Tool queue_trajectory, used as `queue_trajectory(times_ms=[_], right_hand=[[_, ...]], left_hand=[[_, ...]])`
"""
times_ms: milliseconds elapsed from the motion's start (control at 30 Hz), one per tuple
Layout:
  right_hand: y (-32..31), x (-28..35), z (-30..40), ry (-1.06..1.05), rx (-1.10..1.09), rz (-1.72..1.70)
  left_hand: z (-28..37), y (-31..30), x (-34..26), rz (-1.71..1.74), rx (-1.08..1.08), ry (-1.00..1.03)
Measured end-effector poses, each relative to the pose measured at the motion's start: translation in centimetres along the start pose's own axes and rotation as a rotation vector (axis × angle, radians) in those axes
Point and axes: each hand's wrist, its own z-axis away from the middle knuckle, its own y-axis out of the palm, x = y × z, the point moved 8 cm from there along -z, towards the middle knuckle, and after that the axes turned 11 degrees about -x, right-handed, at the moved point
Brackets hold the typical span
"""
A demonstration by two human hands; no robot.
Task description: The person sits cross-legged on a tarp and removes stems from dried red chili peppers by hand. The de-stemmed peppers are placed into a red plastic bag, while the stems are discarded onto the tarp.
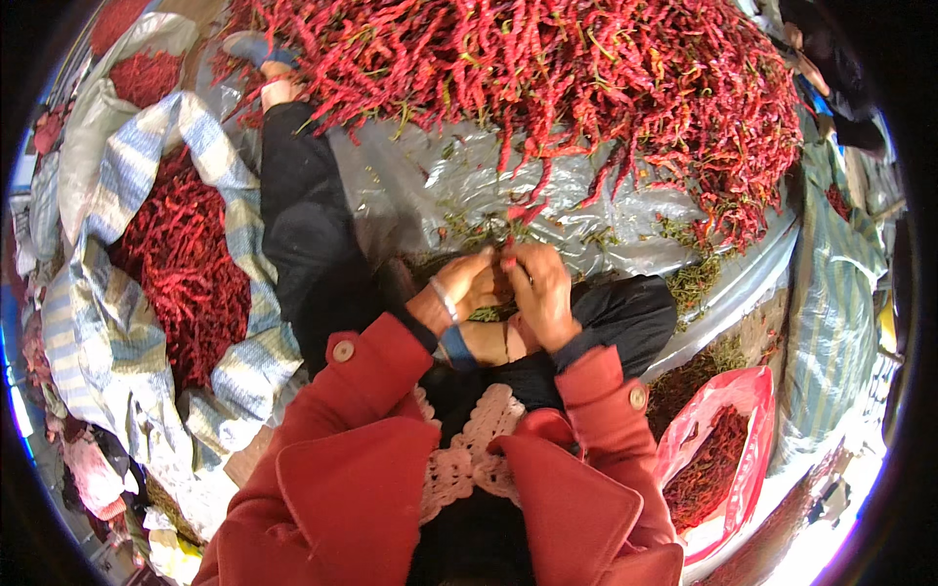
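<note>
My left hand (469, 284), with a silver bangle at the wrist, is curled with its fingertips against those of my right hand (541, 284). Between the fingertips of the right hand a small red chili pepper (510, 242) seems to be pinched; most of it is hidden. What the left palm holds is hidden too. Just beyond the hands, a few loose chilies (529, 212) lie on a clear plastic sheet (399, 194). A large heap of long, wrinkled red chilies (542, 73) rises on its far side. Green stems (476, 231) are scattered near my fingers.
At left stands a blue-and-white woven sack (245, 249) full of red chilies (187, 286). A red plastic bag (762, 432) at lower right holds darker chilies (707, 469). My outstretched leg (304, 198) borders the heap. Another person (835, 58) is at upper right, above a green striped sack (828, 308).
</note>
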Motion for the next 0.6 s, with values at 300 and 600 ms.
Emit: queue_trajectory(times_ms=[300, 600], right_hand=[[-1.3, -1.9, 3.7, 0.713, -0.017, -0.406], [0.8, -3.4, 3.2, 0.587, 0.086, -0.253]], left_hand=[[3.1, 2.1, -1.6, -0.351, -0.111, 0.287], [2.8, 1.2, -0.7, -0.566, -0.166, 0.239]])
